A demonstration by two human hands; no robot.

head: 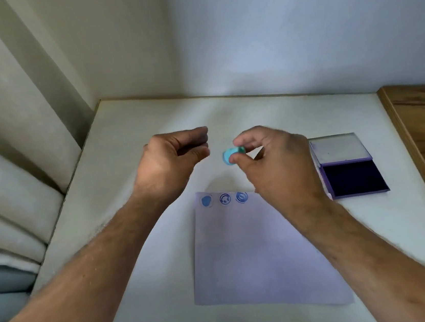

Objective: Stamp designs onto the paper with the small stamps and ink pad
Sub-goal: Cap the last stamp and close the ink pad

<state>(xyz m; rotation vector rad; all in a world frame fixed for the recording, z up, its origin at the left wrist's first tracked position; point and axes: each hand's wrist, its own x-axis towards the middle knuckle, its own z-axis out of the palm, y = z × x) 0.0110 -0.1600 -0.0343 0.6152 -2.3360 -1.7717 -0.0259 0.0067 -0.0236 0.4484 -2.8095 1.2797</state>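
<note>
Right hand (272,158) pinching a small teal stamp (233,154) between thumb and fingertips above the table (127,133), its axis roughly horizontal, pale round face turned leftward toward the loosely curled, empty left hand (171,160), beyond the paper (257,249) and left of the open ink pad (351,170).

Lighting: soft, cool, dim daylight, even across the table (147,120). Shadows: faint, diffuse beneath both hands. Glare: pale sheen on the wall (270,33). Sharpness: overall soft, smeared detail. Distortion: wide-angle bending at the frame edges.
</note>
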